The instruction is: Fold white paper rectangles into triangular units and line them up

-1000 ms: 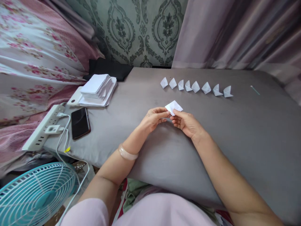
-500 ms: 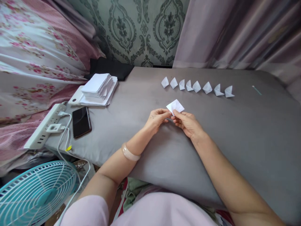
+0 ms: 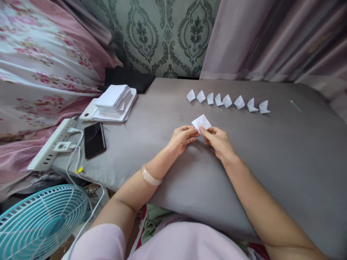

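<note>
A small piece of folded white paper [image 3: 202,122], diamond-shaped, is held between both hands above the grey-covered table. My left hand [image 3: 183,139] pinches its lower left edge. My right hand [image 3: 217,141] grips it on the lower right, the thumb lying on the paper's face. Fingers hide the paper's lower corner. Beyond the hands stands a row of several small folded white paper shapes [image 3: 227,101], some pointed upright, some with a flap lying flat.
On the left are a stack of white paper sheets [image 3: 112,96], a black phone [image 3: 94,141] and a white power strip [image 3: 52,146] with cables. A turquoise fan [image 3: 54,224] stands below the table's left edge. A thin stick [image 3: 295,105] lies at the far right.
My right hand's fingers have shifted slightly around the folded paper, and the left fingers have straightened a little beneath it. The rest stays in place apart from a slight camera shift.
</note>
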{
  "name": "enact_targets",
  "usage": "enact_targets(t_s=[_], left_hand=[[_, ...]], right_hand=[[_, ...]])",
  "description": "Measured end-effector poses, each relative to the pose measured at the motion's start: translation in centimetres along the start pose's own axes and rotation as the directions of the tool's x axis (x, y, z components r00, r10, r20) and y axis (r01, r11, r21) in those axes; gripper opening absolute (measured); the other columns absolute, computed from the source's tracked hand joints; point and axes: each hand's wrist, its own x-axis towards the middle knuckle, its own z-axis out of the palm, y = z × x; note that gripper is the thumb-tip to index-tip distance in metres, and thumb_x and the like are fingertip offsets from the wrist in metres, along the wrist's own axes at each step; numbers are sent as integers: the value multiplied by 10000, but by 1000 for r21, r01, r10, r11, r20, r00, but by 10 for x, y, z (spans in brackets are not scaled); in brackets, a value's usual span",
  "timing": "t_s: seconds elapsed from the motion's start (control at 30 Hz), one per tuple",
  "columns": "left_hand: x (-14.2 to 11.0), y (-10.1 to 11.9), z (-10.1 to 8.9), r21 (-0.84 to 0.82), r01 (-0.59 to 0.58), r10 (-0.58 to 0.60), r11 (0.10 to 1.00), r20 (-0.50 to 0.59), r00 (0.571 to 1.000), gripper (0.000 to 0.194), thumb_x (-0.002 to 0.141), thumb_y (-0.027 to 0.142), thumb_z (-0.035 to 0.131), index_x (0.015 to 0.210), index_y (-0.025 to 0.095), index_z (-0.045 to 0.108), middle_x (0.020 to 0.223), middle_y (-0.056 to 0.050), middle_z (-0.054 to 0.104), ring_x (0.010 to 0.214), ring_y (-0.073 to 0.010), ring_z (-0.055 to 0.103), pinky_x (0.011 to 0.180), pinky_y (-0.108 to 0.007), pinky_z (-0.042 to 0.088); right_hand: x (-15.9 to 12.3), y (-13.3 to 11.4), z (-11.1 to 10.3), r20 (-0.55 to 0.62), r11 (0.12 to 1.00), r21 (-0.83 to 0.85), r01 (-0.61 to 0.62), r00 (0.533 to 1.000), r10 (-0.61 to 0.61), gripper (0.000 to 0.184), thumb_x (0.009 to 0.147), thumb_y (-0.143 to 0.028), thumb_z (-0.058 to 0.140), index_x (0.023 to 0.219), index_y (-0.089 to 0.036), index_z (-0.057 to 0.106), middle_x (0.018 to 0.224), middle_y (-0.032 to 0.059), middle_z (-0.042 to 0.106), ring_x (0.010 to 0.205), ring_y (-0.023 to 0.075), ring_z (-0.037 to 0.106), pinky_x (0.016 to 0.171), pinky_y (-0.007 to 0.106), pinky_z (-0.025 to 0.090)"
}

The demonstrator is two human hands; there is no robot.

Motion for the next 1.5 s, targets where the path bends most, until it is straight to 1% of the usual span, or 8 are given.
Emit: enact_targets(t_s=[0.03, 0.1, 0.2, 0.27, 0.33, 0.47, 0.87, 1.5], left_hand=[[0, 1, 0, -12, 17, -17, 1000, 6, 1000, 91, 737, 61, 668, 745, 108, 590, 679, -36, 647, 646, -125, 663, 623, -227, 476], [0, 2, -1, -17, 48, -48, 999, 10, 999, 90, 740, 32, 640, 732, 101, 584, 665, -45, 649, 619, -133, 668, 618, -237, 482], [0, 4, -4, -28, 66, -66, 997, 9, 998, 78, 747, 16, 616, 723, 88, 597, 659, -52, 652, 607, -131, 670, 606, -229, 479], [1, 5, -6, -47, 57, -57, 997, 2, 998, 67, 751, 23, 615, 726, 84, 608, 656, -53, 656, 606, -132, 673, 600, -225, 479], [2, 7, -9, -59, 46, -47, 997, -15, 999, 54, 752, 35, 621, 728, 83, 617, 653, -57, 662, 601, -131, 672, 596, -223, 483], [4, 9, -12, -57, 42, -44, 998, -30, 999, 37, 746, 45, 631, 732, 79, 632, 660, -73, 678, 606, -135, 676, 603, -222, 498], [0, 11, -11, -17, 10, -11, 1000, -42, 999, 53, 755, 77, 669, 745, 86, 618, 671, -86, 686, 627, -164, 697, 638, -254, 541], [-2, 4, -2, -68, -41, 33, 997, -123, 992, 86, 743, 26, 656, 720, 90, 604, 618, -34, 633, 578, -121, 652, 754, -317, 556]], right_hand=[[1, 2, 0, -73, 992, -71, 107, 991, -112, 417, 637, -448, 796, 885, -169, 611, 853, 36, 653, 652, 120, 578, 541, 234, 465], [4, 5, 0, -155, 912, -235, 335, 914, -375, 463, 611, -390, 815, 960, -180, 595, 958, 52, 636, 707, 140, 581, 626, 284, 494], [6, 6, -2, -19, 663, -414, 624, 722, -691, 221, 710, -310, 750, 874, -202, 649, 964, 55, 636, 778, 166, 582, 694, 315, 496], [5, 5, -4, 121, 497, -460, 736, 606, -787, 51, 797, -265, 671, 810, -218, 686, 900, 47, 661, 827, 184, 592, 758, 339, 491], [5, 4, -5, 216, 381, -481, 790, 527, -822, 90, 830, -217, 623, 835, -225, 712, 884, 47, 685, 859, 195, 600, 826, 366, 482], [4, 5, -6, 300, 272, -490, 828, 454, -839, 164, 836, -167, 602, 922, -222, 729, 921, 55, 705, 880, 205, 602, 847, 375, 488], [4, 4, -8, 352, 189, -511, 839, 404, -844, 177, 879, -171, 580, 921, -224, 743, 901, 58, 710, 859, 202, 587, 798, 355, 500], [1, 9, -3, 302, 278, -521, 807, 479, -824, 198, 877, -197, 572, 927, -251, 754, 889, 52, 706, 847, 207, 595, 786, 365, 503]])
